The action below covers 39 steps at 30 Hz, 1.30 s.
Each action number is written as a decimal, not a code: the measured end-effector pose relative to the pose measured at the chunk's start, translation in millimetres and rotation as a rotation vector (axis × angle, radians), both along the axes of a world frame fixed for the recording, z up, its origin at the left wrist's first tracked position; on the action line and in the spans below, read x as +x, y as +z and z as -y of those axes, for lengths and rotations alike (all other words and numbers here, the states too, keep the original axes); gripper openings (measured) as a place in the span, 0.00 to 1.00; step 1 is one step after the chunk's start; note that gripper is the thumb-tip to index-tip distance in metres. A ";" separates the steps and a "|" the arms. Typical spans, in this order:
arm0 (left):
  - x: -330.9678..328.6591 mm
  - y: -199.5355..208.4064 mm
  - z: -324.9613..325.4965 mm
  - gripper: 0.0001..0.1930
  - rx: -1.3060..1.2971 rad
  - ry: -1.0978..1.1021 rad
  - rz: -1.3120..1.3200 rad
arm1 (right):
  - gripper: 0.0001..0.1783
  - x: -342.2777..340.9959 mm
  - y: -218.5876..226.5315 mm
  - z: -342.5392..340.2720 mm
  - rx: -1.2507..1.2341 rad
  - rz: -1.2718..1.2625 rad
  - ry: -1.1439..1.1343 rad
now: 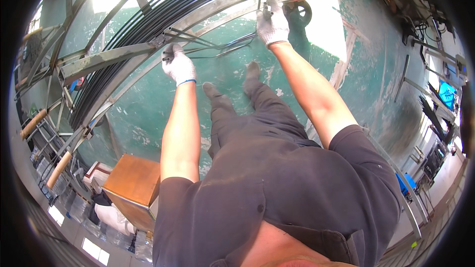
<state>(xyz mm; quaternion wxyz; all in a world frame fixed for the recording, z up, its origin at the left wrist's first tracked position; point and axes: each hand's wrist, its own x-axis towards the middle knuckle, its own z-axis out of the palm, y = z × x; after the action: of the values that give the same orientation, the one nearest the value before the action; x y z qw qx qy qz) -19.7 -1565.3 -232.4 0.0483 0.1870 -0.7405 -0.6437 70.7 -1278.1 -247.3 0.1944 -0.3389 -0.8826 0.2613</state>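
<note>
My left hand (179, 65), in a white knit glove, is closed around dark bent metal tubes (202, 48) near their left ends. My right hand (273, 25), gloved likewise, is closed on the same group farther right, where tube ends stick up past its fingers. The tubes span the gap between both hands, above the green floor. Several open tube ends show at each hand; the gripped parts are hidden by the gloves. Just beyond my hands, a long bundle of straight dark rods (141, 22) lies along a grey metal frame (213, 15).
A brown wooden box (132, 180) stands at the lower left. Wooden-coloured rollers (59, 169) sit on the frame at the left edge. The worn green floor (143, 123) lies around my feet. Machinery and cables (420, 24) stand at the far right, beside a blue object (447, 94).
</note>
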 end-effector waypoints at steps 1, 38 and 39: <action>-4.7 -0.8 -0.4 0.05 -0.082 -0.024 -0.015 | 0.30 -3.4 -6.4 -2.4 0.056 -0.004 0.023; -13.0 25.4 -35.9 0.13 0.003 -0.149 0.029 | 0.24 -23.6 -13.9 -30.2 -0.111 -0.082 -0.124; -16.3 20.9 -35.2 0.13 -0.008 -0.144 0.034 | 0.25 -28.8 -5.6 -33.4 -0.147 0.000 -0.111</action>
<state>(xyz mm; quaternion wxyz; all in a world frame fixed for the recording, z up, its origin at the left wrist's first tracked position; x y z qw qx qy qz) -36.0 -1530.1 -211.5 -0.0100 0.1439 -0.7554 -0.6392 41.9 -1244.8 -252.8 0.1833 -0.4007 -0.8409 0.3142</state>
